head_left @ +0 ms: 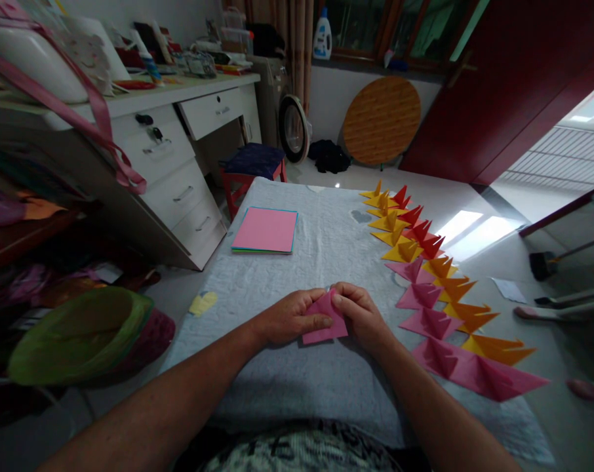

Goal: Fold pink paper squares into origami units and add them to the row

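The left hand and right hand pinch the pink paper between them, over the cloth; uneven pulling could tear it or skew the fold, and a wide right-hand swing could topple the folded shapes to their right

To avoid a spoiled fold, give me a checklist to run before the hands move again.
1. Left grip on the pink paper: ok, thumb lying on top.
2. Right grip on the same paper: ok, holding its right side.
3. Whole paper visible: not ok, both grips cover parts.
4. Fold edges lined up: cannot tell, too small.
5. Folded shapes clear of both grips: ok, standing to the right.
6. Paper stack apart from both grips: ok, beyond the left one.
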The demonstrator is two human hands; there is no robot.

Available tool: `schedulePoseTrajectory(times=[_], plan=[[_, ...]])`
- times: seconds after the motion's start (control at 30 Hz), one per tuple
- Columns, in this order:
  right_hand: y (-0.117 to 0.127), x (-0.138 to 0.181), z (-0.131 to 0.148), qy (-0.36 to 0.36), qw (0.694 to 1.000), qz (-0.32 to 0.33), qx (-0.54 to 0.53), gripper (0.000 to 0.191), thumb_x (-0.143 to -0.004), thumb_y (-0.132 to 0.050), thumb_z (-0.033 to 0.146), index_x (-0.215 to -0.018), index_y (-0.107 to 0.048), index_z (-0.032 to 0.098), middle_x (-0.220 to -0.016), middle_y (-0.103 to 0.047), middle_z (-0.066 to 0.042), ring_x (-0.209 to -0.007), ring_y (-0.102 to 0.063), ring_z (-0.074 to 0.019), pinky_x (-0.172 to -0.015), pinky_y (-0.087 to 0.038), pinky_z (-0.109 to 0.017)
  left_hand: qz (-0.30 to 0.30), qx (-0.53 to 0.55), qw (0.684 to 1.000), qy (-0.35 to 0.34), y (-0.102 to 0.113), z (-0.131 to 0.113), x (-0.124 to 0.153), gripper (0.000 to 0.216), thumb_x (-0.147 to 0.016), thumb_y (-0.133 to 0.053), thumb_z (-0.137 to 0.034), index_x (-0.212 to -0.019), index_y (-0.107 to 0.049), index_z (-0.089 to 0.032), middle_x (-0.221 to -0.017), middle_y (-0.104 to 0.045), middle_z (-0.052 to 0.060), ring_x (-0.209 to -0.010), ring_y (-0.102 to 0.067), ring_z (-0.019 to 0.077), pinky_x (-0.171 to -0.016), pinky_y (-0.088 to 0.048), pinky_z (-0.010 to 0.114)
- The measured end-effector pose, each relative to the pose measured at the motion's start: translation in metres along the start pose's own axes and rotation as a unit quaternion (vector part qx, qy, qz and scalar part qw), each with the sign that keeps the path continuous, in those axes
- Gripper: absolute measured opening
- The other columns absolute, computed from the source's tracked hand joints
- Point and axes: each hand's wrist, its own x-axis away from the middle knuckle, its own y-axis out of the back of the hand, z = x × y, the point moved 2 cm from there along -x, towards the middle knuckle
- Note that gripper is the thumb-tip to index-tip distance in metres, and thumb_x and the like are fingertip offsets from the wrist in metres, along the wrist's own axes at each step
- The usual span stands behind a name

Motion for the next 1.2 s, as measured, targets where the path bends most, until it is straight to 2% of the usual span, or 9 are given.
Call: schedulePoseTrajectory(times=[0.13,0.3,0.5,0.73,1.03,1.2], plan=[[-0.0023,0.0006,0.0004,-0.034,0.996,0.015,-0.077,0.033,-0.079,-0.075,0.045,-0.068,-0.059,0.018,-0.058,-0.048,0.005,-0.051,-0.038,-0.0083,-0.050,-0.029,-0.022,0.011,0.026,1.000,0.002,-0.0004,-0.0002,0.0003,0.036,-0.085,-0.071,-0.044,-0.104,-0.060,-0.015,-0.082,-0.053,-0.002,-0.068,-0.045,0.0093,-0.064,-0.039,0.022],[-0.0049,0.0009,0.0027,-0.042,0.994,0.018,-0.100,0.032,-0.075,-0.080,0.043,-0.069,-0.061,0.018,-0.060,-0.054,0.004,-0.051,-0.042,-0.0081,-0.050,-0.032,-0.021,-0.004,0.016,1.000,0.001,0.0005,0.0009,0.0009,0.038,-0.084,-0.072,-0.043,-0.108,-0.061,-0.016,-0.084,-0.055,-0.001,-0.070,-0.046,0.0101,-0.064,-0.039,0.022],[-0.0047,0.0017,0.0037,-0.057,0.991,0.024,-0.121,0.033,-0.072,-0.082,0.043,-0.069,-0.062,0.018,-0.059,-0.053,0.004,-0.050,-0.042,-0.0079,-0.050,-0.032,-0.021,0.004,0.038,0.999,0.002,0.0005,0.0004,0.0014,0.040,-0.084,-0.073,-0.043,-0.109,-0.062,-0.015,-0.083,-0.056,-0.001,-0.069,-0.046,0.0093,-0.065,-0.039,0.022],[-0.0043,0.0003,0.0022,-0.057,0.989,0.038,-0.133,0.030,-0.072,-0.084,0.039,-0.069,-0.063,0.017,-0.058,-0.056,0.004,-0.050,-0.044,-0.0077,-0.049,-0.033,-0.020,0.008,0.045,0.999,0.005,0.0001,-0.0020,0.0019,0.041,-0.084,-0.074,-0.044,-0.109,-0.062,-0.014,-0.082,-0.055,-0.001,-0.068,-0.045,0.0083,-0.064,-0.038,0.021],[-0.0043,0.0007,0.0012,-0.071,0.990,0.022,-0.117,0.035,-0.069,-0.087,0.043,-0.069,-0.063,0.017,-0.061,-0.059,0.003,-0.051,-0.046,-0.0078,-0.051,-0.036,-0.020,0.027,0.034,0.999,0.007,0.0005,-0.0035,0.0022,0.039,-0.089,-0.067,-0.047,-0.111,-0.061,-0.016,-0.082,-0.055,-0.001,-0.067,-0.045,0.0087,-0.063,-0.037,0.022],[-0.0035,0.0005,-0.0009,-0.054,0.993,0.023,-0.099,0.034,-0.072,-0.085,0.043,-0.070,-0.063,0.017,-0.062,-0.057,0.003,-0.051,-0.045,-0.0077,-0.051,-0.035,-0.021,0.024,0.014,1.000,0.005,0.0016,-0.0025,0.0023,0.036,-0.090,-0.066,-0.046,-0.109,-0.061,-0.016,-0.083,-0.055,-0.001,-0.068,-0.046,0.0092,-0.064,-0.037,0.022]])
